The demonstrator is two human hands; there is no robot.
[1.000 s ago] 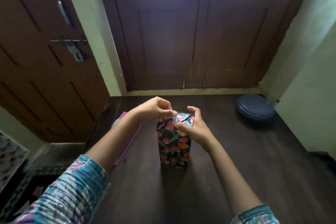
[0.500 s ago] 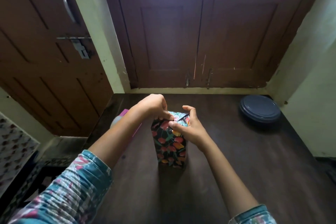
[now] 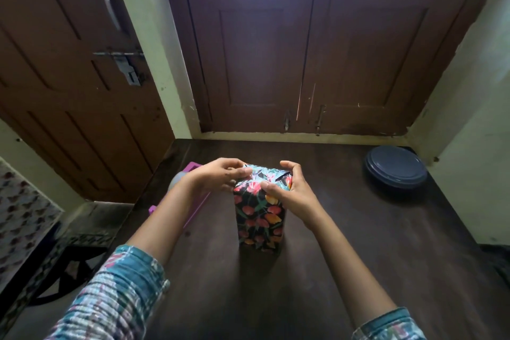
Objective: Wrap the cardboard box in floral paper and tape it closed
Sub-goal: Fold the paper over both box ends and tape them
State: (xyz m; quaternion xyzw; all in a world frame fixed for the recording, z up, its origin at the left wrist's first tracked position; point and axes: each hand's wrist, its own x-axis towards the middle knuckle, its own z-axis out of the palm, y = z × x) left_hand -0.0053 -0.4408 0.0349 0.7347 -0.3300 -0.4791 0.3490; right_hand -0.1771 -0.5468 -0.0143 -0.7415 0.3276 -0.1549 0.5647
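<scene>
One box [image 3: 259,218], wrapped in floral paper [image 3: 266,177], stands upright at the centre of the bench [image 3: 358,243]. Two hands are at its top. The left hand [image 3: 218,176] pinches the folded paper at the left edge. The right hand [image 3: 292,193] grips the right corner, thumb on the near face. One purple object [image 3: 194,166] lies left. One dark round lid [image 3: 396,167] lies far right.

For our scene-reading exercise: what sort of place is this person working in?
Probably a home, not a workshop: a dark wooden table stands against panelled double doors, with a bolted door on the left.
</scene>
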